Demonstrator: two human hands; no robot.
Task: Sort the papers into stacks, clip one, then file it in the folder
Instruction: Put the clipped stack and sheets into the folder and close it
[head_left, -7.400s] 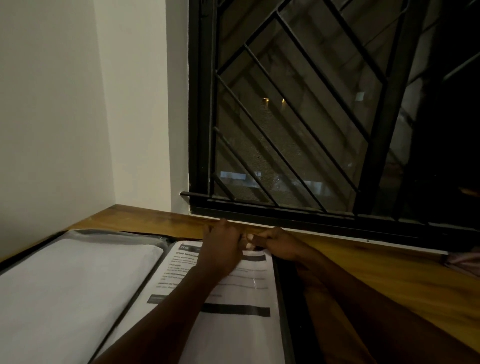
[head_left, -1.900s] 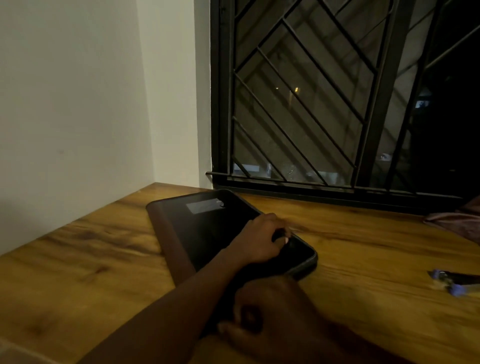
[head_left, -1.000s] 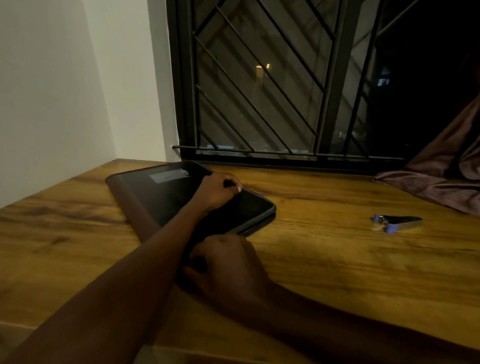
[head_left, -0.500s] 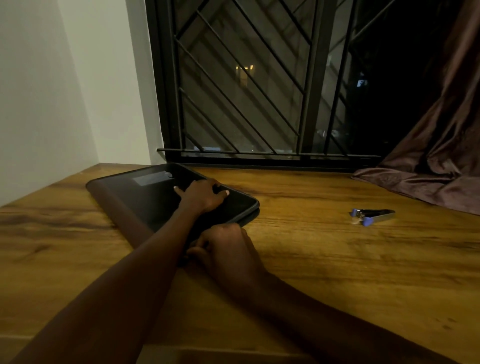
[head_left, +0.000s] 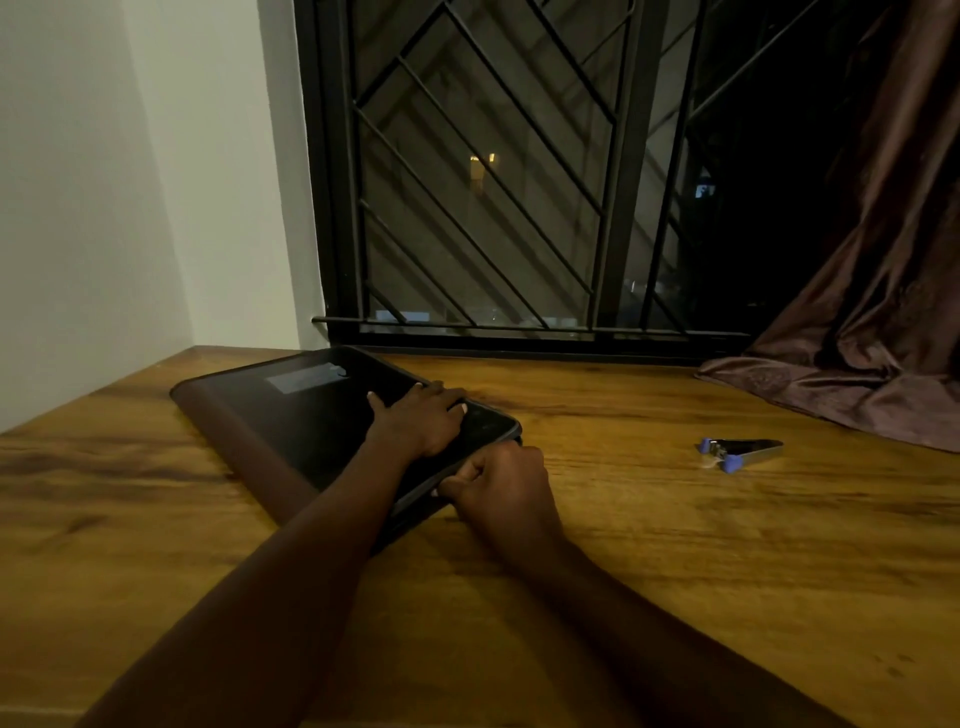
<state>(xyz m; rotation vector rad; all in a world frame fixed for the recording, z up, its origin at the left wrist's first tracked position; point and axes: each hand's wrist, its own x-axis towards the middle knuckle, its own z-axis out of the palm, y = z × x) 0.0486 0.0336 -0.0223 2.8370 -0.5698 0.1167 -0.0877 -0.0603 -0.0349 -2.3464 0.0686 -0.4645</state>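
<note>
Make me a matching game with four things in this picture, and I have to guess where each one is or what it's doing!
Things:
1. folder
2. left hand
3. right hand
4. blue-tipped metal tool

Places or states:
A. curled, gripping the folder's edge
B. lying alone on the table, off to the right
C. closed, dark, flat on the table
D. pressing flat on top of the folder

Pairs: 1-C, 2-D, 3-A, 4-B.

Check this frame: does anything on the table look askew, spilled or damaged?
Nothing is spilled or damaged. The closed folder lies skewed on the table, left hand flat on it, right hand gripping its right edge. A small blue-tipped metal tool lies loose to the right, and the curtain drapes onto the table's far side.
</note>
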